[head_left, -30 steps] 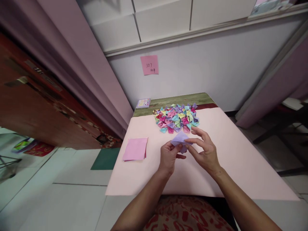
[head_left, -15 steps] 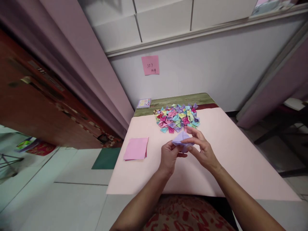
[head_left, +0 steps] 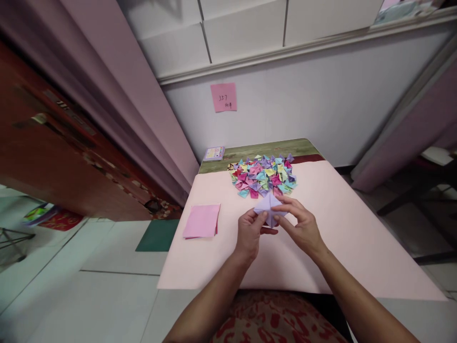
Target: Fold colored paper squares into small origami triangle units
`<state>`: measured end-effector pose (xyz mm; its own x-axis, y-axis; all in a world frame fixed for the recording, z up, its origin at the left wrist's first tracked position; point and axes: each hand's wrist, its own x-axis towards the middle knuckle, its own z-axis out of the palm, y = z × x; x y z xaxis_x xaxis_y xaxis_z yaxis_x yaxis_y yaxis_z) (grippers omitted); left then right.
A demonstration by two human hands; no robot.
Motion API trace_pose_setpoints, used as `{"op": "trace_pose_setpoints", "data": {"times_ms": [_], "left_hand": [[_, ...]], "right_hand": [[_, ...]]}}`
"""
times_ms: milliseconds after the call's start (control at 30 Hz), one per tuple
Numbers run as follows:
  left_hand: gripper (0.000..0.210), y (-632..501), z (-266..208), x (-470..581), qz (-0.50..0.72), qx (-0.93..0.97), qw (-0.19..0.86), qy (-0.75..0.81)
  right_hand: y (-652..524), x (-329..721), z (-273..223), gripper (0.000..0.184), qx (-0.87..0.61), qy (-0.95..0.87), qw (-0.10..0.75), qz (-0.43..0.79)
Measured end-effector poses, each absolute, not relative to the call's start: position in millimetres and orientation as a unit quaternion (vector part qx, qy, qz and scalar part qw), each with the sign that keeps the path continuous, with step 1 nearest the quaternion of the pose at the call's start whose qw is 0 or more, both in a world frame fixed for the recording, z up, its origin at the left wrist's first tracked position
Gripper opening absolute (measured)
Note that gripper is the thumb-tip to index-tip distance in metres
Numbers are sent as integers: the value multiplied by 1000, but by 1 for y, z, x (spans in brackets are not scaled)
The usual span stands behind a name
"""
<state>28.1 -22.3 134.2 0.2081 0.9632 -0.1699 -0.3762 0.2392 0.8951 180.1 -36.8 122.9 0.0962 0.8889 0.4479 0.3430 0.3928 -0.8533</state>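
A lavender sheet of origami paper (head_left: 268, 202), folded into a small diamond with creases crossing at its middle, is held up over the table between my two hands. My left hand (head_left: 250, 233) pinches its lower left side, thumb on top and fingers beneath. On the right side, my right hand (head_left: 300, 221) grips the paper with thumb and fingers. Just beyond lies a pile of small folded paper pieces (head_left: 264, 174) in many colours. A stack of square pink paper (head_left: 202, 221) rests to the left of my hands.
Pale pink paper covers most of the table (head_left: 357, 247). At the back left corner lies a printed packet (head_left: 214, 153). A pink note (head_left: 223, 97) with handwriting is stuck on the wall behind. A reddish door (head_left: 53, 143) and a curtain stand at left.
The folded paper has turned flatter toward me, so its crossing creases show. My left thumb has come onto its front face. The pile and the stack have not moved.
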Motion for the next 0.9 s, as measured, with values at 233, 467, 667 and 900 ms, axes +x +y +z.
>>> {"op": "trace_pose_setpoints", "data": {"times_ms": [233,467,667,900], "left_hand": [[26,-20,128,24,472,471,621,412],[35,-20,127,23,499,495,587,402],[38,-21,131,21,503,545,526,416],[17,-17,130,18,537,570,450,429]], "right_hand": [[-37,187,119,36,-503,-528,537,423],[-41,187,123,32,-550,-578,517,311],[-41,186,127,21,-524,-615,525,266],[-42,185,128,19,-537,-600,538,251]]}}
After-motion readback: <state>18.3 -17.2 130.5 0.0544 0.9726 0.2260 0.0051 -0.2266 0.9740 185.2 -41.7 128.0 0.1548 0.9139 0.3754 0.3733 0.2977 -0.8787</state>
